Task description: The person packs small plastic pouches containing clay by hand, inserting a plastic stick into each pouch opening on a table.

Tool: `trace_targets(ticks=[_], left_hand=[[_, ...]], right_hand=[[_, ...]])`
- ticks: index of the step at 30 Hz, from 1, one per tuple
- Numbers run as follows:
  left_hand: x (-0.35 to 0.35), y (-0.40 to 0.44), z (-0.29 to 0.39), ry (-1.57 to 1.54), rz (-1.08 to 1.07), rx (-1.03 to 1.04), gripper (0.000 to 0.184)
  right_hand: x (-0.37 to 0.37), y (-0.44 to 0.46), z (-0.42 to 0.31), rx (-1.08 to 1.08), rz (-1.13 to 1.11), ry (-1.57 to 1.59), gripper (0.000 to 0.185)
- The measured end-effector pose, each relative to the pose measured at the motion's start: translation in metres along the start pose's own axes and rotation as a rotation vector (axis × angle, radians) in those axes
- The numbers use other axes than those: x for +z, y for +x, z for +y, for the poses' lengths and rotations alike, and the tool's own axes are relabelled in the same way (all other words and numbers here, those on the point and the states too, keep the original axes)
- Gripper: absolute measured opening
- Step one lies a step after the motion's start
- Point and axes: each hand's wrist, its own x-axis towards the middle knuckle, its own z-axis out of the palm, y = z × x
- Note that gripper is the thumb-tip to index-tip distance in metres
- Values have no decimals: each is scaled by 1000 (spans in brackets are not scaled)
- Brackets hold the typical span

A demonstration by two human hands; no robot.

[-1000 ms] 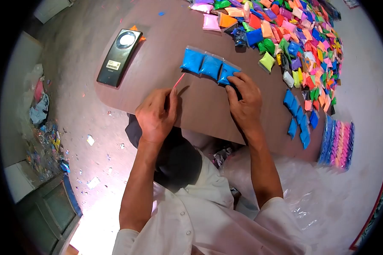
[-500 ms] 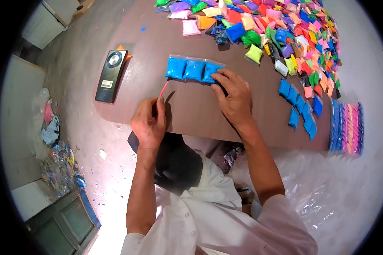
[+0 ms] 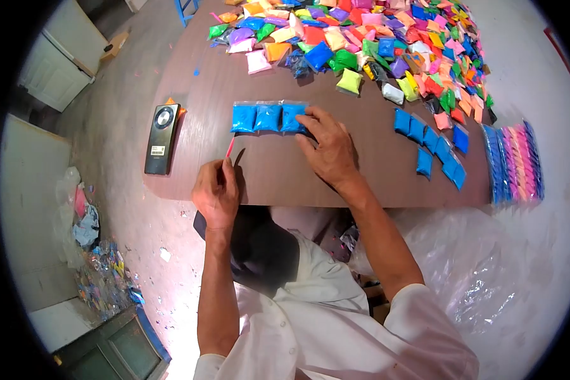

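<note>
I'm judging the blue packets [image 3: 268, 118] light and soft, best gripped by their clear edge [image 3: 244, 103]; left hand [image 3: 215, 187] is pinching a red stick [image 3: 230, 148], right hand [image 3: 329, 151], loosely spread, touching one end.

Bright light washed the tabletop [image 3: 285, 180], leaving a pale sheen toward its left edge. The left hand [image 3: 215, 190] lay crisp, a dark, narrow shadow beside it on the side toward the tabletop's right edge. Past the near left corner, the floor [image 3: 182, 297] blew out to white; glints speckled the clear plastic [image 3: 475, 285] below the near right corner. Wide-angle distortion bowed the surroundings, framed in black.
</note>
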Motion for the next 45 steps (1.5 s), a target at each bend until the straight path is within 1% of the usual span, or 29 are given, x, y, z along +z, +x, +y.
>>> trace_targets(ticks=[3,4,5,9,11,13,14,16,20,22,23,25,27,28,32,34,35,37,39,40,41,43,44,45], left_hand=[[2,-5,-6,-46,-8,-46,10],[0,-5,-5,-11,-44,-68,16],[2,-6,-7,-50,-31,-61,16],[-1,-5,-3,-51,-55,-70,16],[0,-5,-4,-65,-58,-87,16],[1,-6,-6,-44,-41,-49,16],[1,-6,-6,-57,-42,-55,16],[1,-5,-6,-48,-49,-43,15],[-1,-4,-2,-19,-50,-49,14],[-2,-4,-1,-28,-47,-47,14],[-2,-4,-1,-49,-50,-41,14],[-1,-6,-6,-47,-57,-48,13],[-4,-4,-2,-26,-61,-35,13],[-1,-3,-5,-29,-31,20,13],[-8,-4,0,-96,-66,-43,12],[-14,-7,13,-138,-182,-67,15],[-17,-12,25,-134,-190,-70,15],[-19,-23,54,-120,-335,-65,12],[-11,-35,76,-182,-415,61,9],[-5,-41,85,-191,-461,60,7],[1,-44,94,-190,-468,61,7],[9,-49,109,-248,-550,24,7],[14,-48,112,-219,-545,84,9],[16,-48,112,-217,-553,85,9]], right_hand=[[-9,-10,3,22,10,-48,37],[-16,-19,-1,3,39,-71,36],[-23,-29,-3,-17,65,-90,36],[-68,-81,13,31,127,-223,35],[-100,-111,32,132,245,-414,36],[-126,-135,55,230,326,-540,37],[-136,-142,62,236,325,-545,37],[-150,-144,72,329,382,-643,37],[-139,-147,82,303,307,-543,38],[-126,-140,52,238,179,-442,40],[-117,-139,36,235,174,-424,40],[-98,-137,7,122,48,-287,41],[-82,-137,-16,90,11,-214,42],[-75,-136,-24,58,-16,-169,43],[-67,-133,-28,51,-16,-75,47],[-67,-134,-23,27,-11,-95,46],[-66,-136,-21,35,-16,-92,46],[-63,-141,-16,22,1,-91,45],[-62,-144,-12,7,1,-94,44],[-62,-145,-11,-17,5,-98,42],[-62,-145,-10,-9,5,-96,42],[-64,-146,-8,-41,11,-75,43],[-64,-147,-7,-33,13,-74,43],[-64,-148,-6,-46,21,-64,43]])
